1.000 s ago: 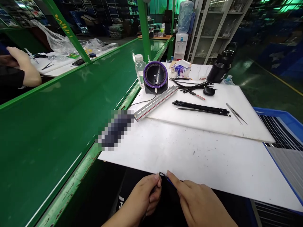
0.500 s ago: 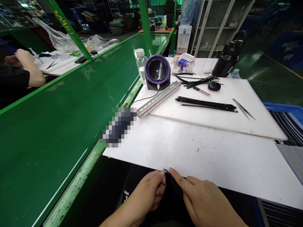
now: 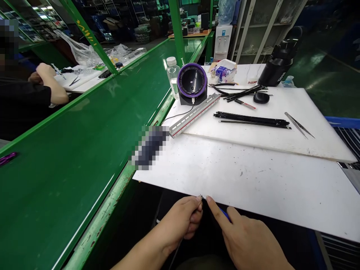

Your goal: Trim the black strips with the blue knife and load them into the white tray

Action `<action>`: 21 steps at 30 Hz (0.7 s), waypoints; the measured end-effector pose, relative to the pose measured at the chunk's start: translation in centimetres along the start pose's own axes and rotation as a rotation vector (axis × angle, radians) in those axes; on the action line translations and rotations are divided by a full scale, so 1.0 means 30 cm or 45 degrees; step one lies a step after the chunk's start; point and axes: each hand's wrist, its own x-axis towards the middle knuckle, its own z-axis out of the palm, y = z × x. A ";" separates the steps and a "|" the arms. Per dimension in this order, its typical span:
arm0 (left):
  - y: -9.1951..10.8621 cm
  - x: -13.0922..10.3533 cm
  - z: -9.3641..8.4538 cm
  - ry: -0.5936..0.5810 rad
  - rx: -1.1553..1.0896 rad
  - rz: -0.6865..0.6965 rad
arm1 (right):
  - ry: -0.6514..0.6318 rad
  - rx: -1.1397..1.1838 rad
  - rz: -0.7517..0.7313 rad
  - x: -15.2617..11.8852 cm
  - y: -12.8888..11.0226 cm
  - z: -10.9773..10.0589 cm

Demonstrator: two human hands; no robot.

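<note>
My left hand and my right hand meet at the near edge of the white table. Together they pinch a thin dark strip with a blue bit showing by my right fingers. The strip's end pokes up between the two thumbs; most of it is hidden below the hands. Further back on a raised white board lie several long black strips and a pair of tweezers.
A metal rail, a round purple-rimmed device, a clear bottle, a black jug and a small black case stand at the back. A green conveyor runs on the left; another person's hands work beyond it. A blue bin sits at the right.
The view has shifted slightly left and down. My hands stay together on the strip, fingers working it a little; nothing on the table moved.
</note>
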 end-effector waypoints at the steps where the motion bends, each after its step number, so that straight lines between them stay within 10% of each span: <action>1: 0.004 0.000 -0.006 -0.015 0.001 -0.010 | 0.005 -0.006 0.016 -0.001 -0.007 0.003; 21: 0.025 0.018 -0.049 -0.080 0.043 -0.079 | -0.202 0.367 0.191 0.018 -0.004 -0.068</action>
